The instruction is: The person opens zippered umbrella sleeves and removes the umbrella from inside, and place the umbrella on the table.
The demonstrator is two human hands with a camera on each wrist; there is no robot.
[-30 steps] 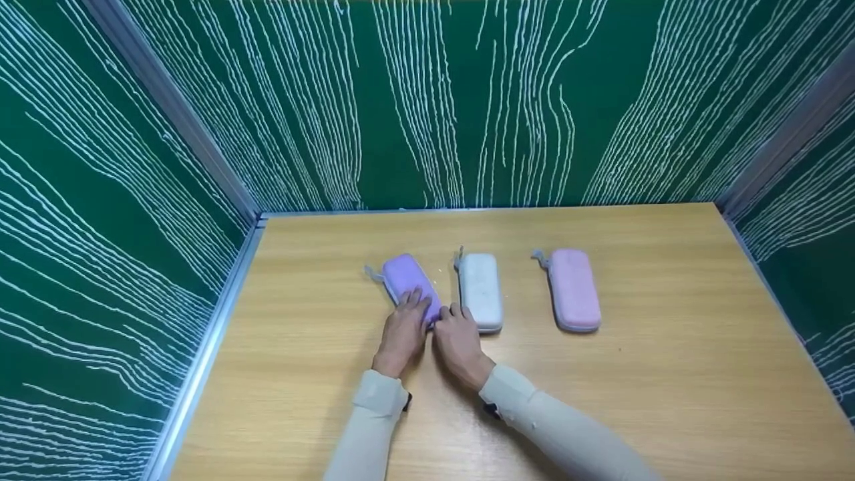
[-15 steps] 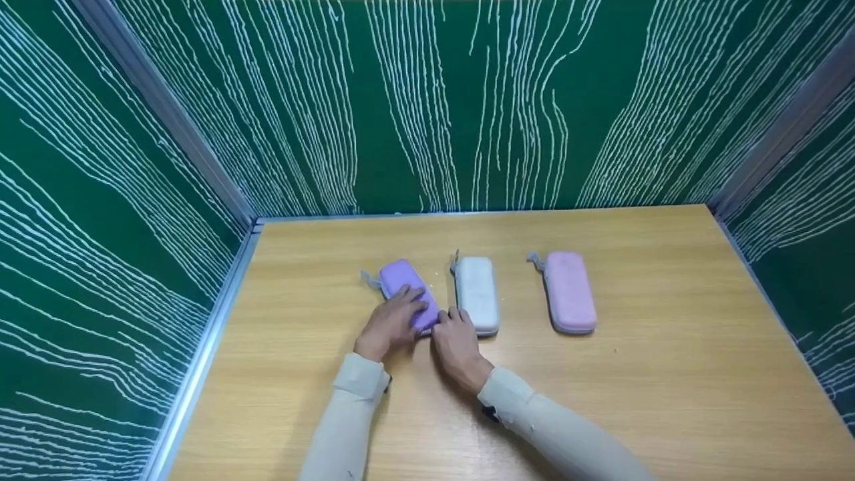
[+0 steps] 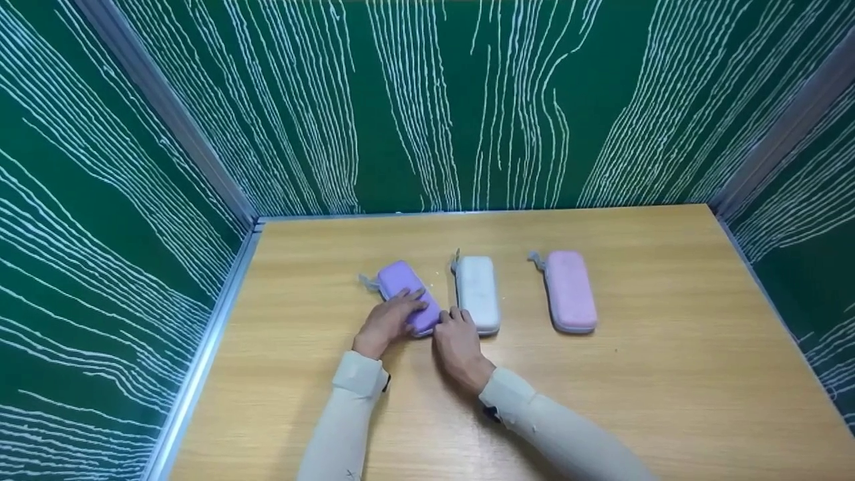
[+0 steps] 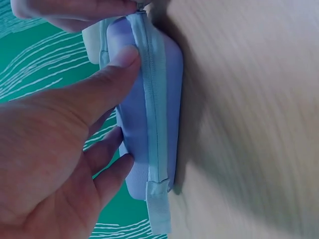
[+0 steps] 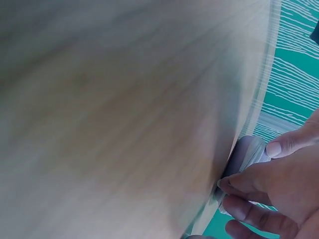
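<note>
A purple zip case [image 3: 394, 275] lies slanted on the table, a grey loop at its far left end. Across its lid, my left hand [image 3: 384, 327] holds it, with the thumb on the near side above the zip [image 4: 153, 99] and the fingers over the top. At the case's near right corner, my right hand [image 3: 457, 344] pinches the small metal zip pull [image 4: 140, 7], mostly hidden by the fingertips. Along the side seen in the left wrist view, the zip is closed. Close to my right fingers lies a white zip case [image 3: 479, 287].
A pink zip case [image 3: 571, 290] lies further right, a grey loop at its far left corner. Green panels with white wavy lines [image 3: 401, 100] stand behind and on both sides of the wooden table [image 3: 601, 394]. Tiny white specks lie between the purple and white cases.
My left hand has shifted left on the purple case, wrist outward, fingers still on the lid. My right hand stays at the near corner. The view has shifted slightly.
</note>
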